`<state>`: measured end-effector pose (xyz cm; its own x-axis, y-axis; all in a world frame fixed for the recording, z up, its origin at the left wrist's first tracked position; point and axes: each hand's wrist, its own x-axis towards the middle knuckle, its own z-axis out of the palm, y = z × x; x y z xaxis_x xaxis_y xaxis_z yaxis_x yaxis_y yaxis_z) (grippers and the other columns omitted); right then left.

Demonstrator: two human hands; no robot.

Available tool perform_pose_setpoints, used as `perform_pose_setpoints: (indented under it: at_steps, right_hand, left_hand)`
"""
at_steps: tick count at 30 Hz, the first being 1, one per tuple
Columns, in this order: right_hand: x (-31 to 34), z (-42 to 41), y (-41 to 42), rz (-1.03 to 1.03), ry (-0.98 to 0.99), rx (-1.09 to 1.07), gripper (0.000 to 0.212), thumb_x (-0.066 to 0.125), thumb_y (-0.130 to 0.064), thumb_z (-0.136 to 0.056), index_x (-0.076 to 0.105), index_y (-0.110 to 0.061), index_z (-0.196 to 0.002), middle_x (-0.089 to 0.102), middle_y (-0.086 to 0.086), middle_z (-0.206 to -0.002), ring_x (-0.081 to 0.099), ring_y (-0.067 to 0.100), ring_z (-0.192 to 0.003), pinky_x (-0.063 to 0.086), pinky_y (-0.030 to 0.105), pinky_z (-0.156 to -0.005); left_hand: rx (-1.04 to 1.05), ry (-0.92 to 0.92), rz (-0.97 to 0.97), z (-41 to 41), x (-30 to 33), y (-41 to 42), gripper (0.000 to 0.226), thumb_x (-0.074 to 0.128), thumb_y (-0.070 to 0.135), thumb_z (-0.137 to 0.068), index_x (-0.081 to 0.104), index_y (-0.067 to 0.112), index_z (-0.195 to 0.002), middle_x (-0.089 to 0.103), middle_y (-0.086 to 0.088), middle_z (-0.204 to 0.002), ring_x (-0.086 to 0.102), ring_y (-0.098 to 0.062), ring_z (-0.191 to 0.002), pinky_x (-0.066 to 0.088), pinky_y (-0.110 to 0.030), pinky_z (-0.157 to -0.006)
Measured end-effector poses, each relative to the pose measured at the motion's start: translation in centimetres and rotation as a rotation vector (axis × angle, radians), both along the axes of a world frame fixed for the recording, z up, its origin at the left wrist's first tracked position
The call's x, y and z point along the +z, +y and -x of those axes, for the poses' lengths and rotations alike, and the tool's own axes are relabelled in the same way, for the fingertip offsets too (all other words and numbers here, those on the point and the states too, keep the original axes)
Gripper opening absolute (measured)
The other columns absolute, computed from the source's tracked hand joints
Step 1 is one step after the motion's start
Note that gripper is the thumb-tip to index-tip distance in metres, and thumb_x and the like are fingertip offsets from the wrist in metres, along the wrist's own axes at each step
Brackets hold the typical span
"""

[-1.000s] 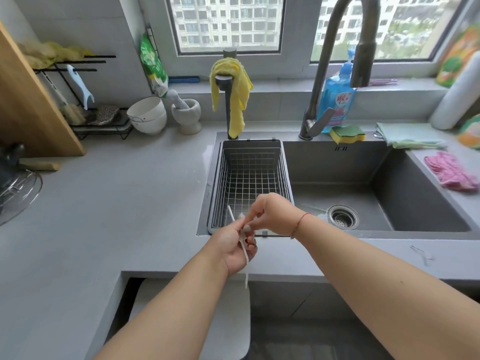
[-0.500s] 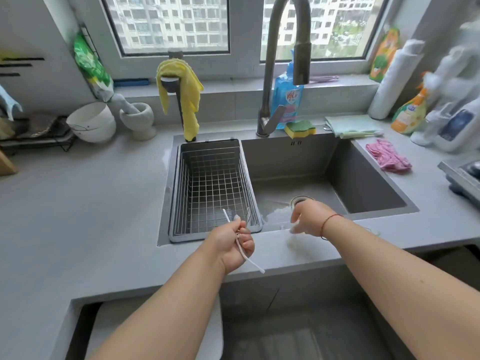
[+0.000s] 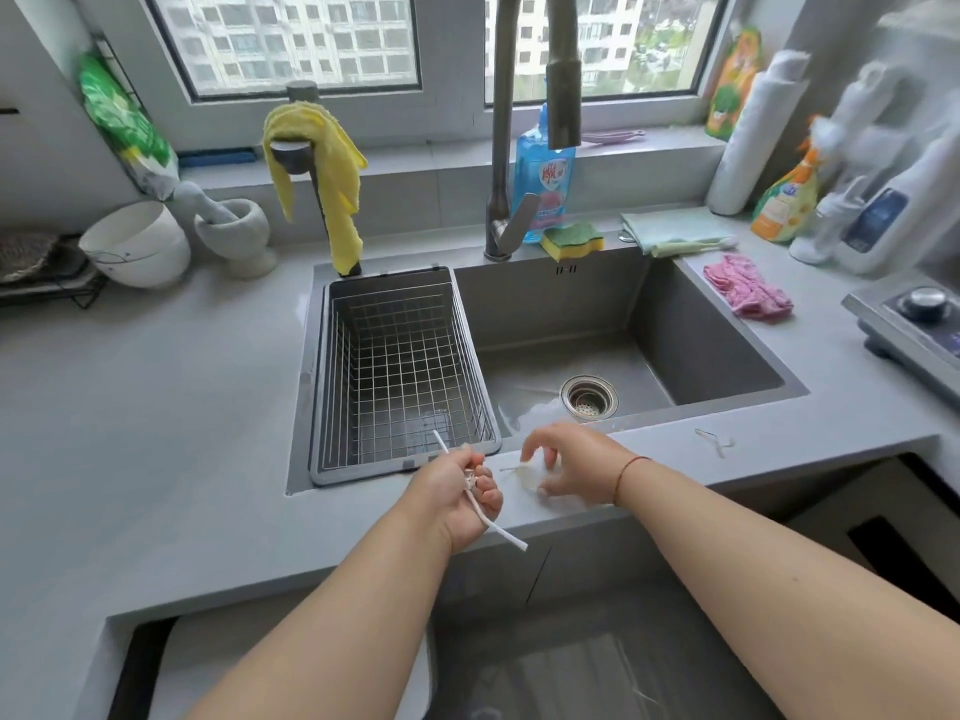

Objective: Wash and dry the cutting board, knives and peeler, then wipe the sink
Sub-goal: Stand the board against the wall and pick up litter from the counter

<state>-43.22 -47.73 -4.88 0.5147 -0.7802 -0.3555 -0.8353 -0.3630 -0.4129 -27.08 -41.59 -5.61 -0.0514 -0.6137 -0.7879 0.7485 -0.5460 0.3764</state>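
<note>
Just in front of the grey rectangular sink (image 3: 649, 304), the left hand (image 3: 457, 491) grips a thin white cord (image 3: 498, 527); the right hand (image 3: 566, 465) hovers with fingers loosely spread, perhaps touching the counter.

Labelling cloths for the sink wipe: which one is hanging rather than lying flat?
The yellow cloth, draped over the dark post behind the wire basket. The pale green cloth and pink cloth lie on the grey counter.

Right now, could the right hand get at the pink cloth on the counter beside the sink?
Probably yes. The right hand hovers over the front counter edge holding nothing, and the pink cloth lies in the open on the counter to the right of the sink. Nothing stands between them.
</note>
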Motion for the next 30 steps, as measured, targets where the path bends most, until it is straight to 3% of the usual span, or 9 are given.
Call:
perform_pose_setpoints:
  at_steps: [3,6,10,13,18,21,24,27,30]
  right_hand:
    - [-0.1,-0.5,0.8,0.133,-0.029,-0.005,0.010,0.061,-0.017,-0.084,0.070,-0.018,-0.089,0.057,-0.004,-0.079,0.055,0.016,-0.075,0.042,0.021,-0.067]
    - [2.2,-0.8,0.8,0.116,-0.179,-0.102,0.017,0.066,-0.016,-0.084,0.064,-0.021,-0.067,0.057,-0.005,-0.065,0.057,0.017,-0.058,0.054,0.027,-0.059]
    - [5.9,-2.9,1.2,0.246,-0.010,0.047,0.012,0.060,-0.019,-0.087,0.071,-0.015,-0.086,0.058,0.001,-0.076,0.052,0.019,-0.072,0.047,0.027,-0.066]
    - [6.3,-3.0,1.5,0.231,0.064,0.083,0.018,0.056,-0.018,-0.085,0.064,-0.020,-0.069,0.052,0.001,-0.065,0.055,0.026,-0.072,0.048,0.025,-0.063]
    - [6.3,3.7,-0.1,0.096,-0.281,-0.349,0.016,0.072,-0.028,-0.082,0.071,-0.017,-0.093,0.064,-0.006,-0.077,0.061,0.012,-0.071,0.054,0.026,-0.068]
    - [5.0,9.8,-1.9,0.188,-0.126,-0.631,0.013,0.070,-0.025,-0.084,0.067,-0.016,-0.093,0.070,0.004,-0.097,0.061,0.020,-0.086,0.049,0.029,-0.080]
    - [3.8,14.3,-2.4,0.107,0.023,-0.825,0.034,0.071,-0.033,-0.084,0.064,-0.010,-0.108,0.066,0.009,-0.111,0.059,0.026,-0.100,0.045,0.029,-0.086]
    - [2.9,15.3,-2.3,0.058,0.105,-0.843,0.050,0.071,-0.042,-0.081,0.059,-0.007,-0.114,0.064,0.010,-0.113,0.059,0.028,-0.106,0.045,0.029,-0.088]
    - [1.8,14.9,-2.7,0.067,0.132,-0.814,0.040,0.072,-0.035,-0.082,0.060,-0.007,-0.108,0.065,0.010,-0.107,0.060,0.027,-0.100,0.044,0.027,-0.083]
  left_hand:
    - [-0.016,-0.028,-0.003,-0.1,-0.3,0.0,0.033,0.036,0.022,-0.103,0.042,0.013,-0.071,0.037,0.000,-0.043,0.033,-0.009,-0.028,0.031,-0.013,-0.033]
    - [-0.031,-0.071,0.007,0.2,-0.1,-0.2,0.031,0.037,0.028,-0.102,0.045,0.010,-0.078,0.038,-0.001,-0.050,0.034,-0.009,-0.033,0.031,-0.015,-0.035]
    - [-0.097,-0.102,0.107,2.5,1.6,-1.0,0.050,0.037,0.053,-0.098,0.053,0.007,-0.087,0.045,-0.003,-0.057,0.040,-0.012,-0.049,0.034,-0.024,-0.049]
    - [-0.022,0.000,0.148,4.6,2.2,-2.0,0.036,0.039,0.037,-0.103,0.058,0.011,-0.087,0.059,-0.002,-0.054,0.054,-0.012,-0.044,0.044,-0.022,-0.049]
    - [-0.002,0.086,0.107,6.5,1.4,-3.6,0.036,0.032,0.031,-0.106,0.041,0.012,-0.077,0.040,0.000,-0.047,0.033,-0.007,-0.032,0.029,-0.013,-0.034]
    - [-0.046,0.127,0.097,7.9,1.2,-4.0,0.038,0.033,0.031,-0.105,0.039,0.015,-0.071,0.036,0.002,-0.044,0.031,-0.007,-0.030,0.026,-0.012,-0.034]
    - [-0.080,0.142,0.086,9.3,1.0,-4.4,0.040,0.033,0.029,-0.105,0.040,0.015,-0.068,0.035,0.003,-0.045,0.032,-0.007,-0.030,0.027,-0.012,-0.034]
    - [-0.102,0.143,0.074,10.4,0.9,-4.9,0.040,0.034,0.027,-0.105,0.040,0.015,-0.067,0.035,0.002,-0.044,0.032,-0.008,-0.030,0.027,-0.013,-0.034]
    - [-0.130,0.122,0.064,11.2,0.7,-5.5,0.038,0.035,0.026,-0.104,0.042,0.014,-0.069,0.035,0.002,-0.045,0.033,-0.008,-0.031,0.029,-0.014,-0.034]
